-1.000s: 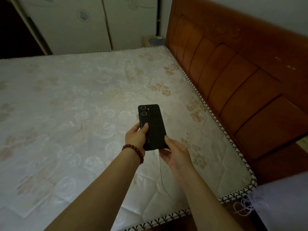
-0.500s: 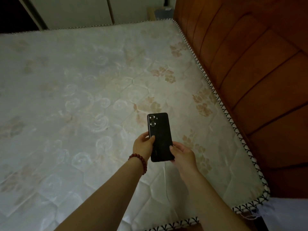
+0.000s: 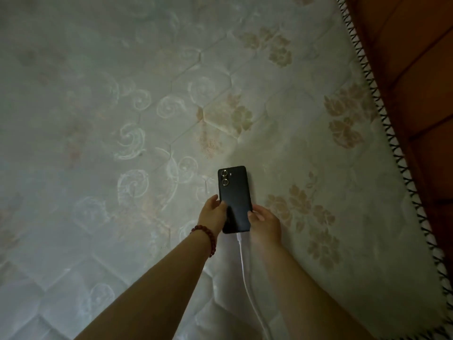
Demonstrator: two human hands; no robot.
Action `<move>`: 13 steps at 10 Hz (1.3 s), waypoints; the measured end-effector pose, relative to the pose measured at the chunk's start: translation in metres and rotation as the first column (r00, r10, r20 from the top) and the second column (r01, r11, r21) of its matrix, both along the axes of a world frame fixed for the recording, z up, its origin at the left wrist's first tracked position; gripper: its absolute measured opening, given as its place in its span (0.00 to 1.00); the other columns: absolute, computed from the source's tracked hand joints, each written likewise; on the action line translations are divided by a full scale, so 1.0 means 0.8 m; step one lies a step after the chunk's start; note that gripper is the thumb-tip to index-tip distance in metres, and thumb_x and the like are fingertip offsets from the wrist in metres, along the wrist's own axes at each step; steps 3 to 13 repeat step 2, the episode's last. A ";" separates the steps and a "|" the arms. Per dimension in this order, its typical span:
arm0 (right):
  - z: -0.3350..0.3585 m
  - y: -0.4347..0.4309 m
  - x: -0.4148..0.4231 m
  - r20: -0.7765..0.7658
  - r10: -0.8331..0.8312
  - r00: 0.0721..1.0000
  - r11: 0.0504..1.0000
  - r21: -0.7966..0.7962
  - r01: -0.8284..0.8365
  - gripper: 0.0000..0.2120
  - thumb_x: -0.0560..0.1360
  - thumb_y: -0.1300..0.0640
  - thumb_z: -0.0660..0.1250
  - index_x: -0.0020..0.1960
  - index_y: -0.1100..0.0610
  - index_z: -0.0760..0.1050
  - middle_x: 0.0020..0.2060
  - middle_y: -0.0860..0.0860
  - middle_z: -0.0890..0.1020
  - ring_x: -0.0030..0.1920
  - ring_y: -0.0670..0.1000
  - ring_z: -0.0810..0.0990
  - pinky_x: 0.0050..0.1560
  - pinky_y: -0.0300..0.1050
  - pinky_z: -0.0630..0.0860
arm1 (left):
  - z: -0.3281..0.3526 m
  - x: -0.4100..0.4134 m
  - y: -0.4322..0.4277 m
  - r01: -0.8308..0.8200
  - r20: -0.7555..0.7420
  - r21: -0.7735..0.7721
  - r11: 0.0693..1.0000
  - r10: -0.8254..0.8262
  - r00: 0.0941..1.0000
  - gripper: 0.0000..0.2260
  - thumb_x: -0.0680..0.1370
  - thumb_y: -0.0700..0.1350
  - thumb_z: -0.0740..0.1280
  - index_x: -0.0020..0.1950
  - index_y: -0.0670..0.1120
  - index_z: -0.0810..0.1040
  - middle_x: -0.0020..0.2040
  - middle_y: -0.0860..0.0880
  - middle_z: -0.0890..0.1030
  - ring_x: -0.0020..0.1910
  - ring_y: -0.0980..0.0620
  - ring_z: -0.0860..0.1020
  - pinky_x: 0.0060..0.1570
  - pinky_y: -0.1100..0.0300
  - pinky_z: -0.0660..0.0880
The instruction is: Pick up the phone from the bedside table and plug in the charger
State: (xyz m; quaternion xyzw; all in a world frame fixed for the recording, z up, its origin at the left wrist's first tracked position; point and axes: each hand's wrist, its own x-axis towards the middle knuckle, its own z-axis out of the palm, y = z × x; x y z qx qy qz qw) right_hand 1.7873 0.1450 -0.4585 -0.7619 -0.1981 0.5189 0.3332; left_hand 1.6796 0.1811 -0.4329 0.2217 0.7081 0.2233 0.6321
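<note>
Over the bed (image 3: pixel 171 69), both hands (image 3: pixel 213 213) pinched the phone (image 3: pixel 234 200), cable (image 3: pixel 247 273) apparently plugged; next, probably setting it down gently.

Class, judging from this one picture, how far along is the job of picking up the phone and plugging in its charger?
Done: the phone is off the bedside table and the white charger cable sits plugged into its bottom edge. In hand: the left hand and right hand grip the phone's sides, camera side up, low over the mattress; whether it touches is unclear. Left: probably only letting go.
</note>
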 end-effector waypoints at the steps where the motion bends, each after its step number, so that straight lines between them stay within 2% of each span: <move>1: -0.022 -0.001 -0.007 0.046 0.103 0.994 0.993 -0.061 -0.100 0.11 0.78 0.66 0.61 0.57 0.60 0.79 0.47 0.55 0.82 0.48 0.54 0.81 0.44 0.40 0.72 | -0.022 -0.002 -0.007 0.007 0.014 -0.028 1.000 -0.007 1.000 0.07 0.79 0.41 0.58 0.48 0.51 0.73 0.45 0.52 0.74 0.43 0.55 0.73 0.46 0.58 0.71; 2: -0.028 0.002 -0.013 0.099 0.129 0.987 0.987 -0.107 -0.118 0.11 0.79 0.62 0.61 0.57 0.62 0.79 0.52 0.59 0.82 0.47 0.54 0.79 0.47 0.43 0.73 | -0.026 -0.003 -0.008 0.041 0.025 0.020 0.999 -0.042 0.999 0.09 0.78 0.39 0.58 0.55 0.49 0.72 0.46 0.56 0.75 0.41 0.60 0.72 0.42 0.62 0.70; 13: -0.028 0.002 -0.013 0.099 0.129 0.987 0.987 -0.107 -0.118 0.11 0.79 0.62 0.61 0.57 0.62 0.79 0.52 0.59 0.82 0.47 0.54 0.79 0.47 0.43 0.73 | -0.026 -0.003 -0.008 0.041 0.025 0.020 0.999 -0.042 0.999 0.09 0.78 0.39 0.58 0.55 0.49 0.72 0.46 0.56 0.75 0.41 0.60 0.72 0.42 0.62 0.70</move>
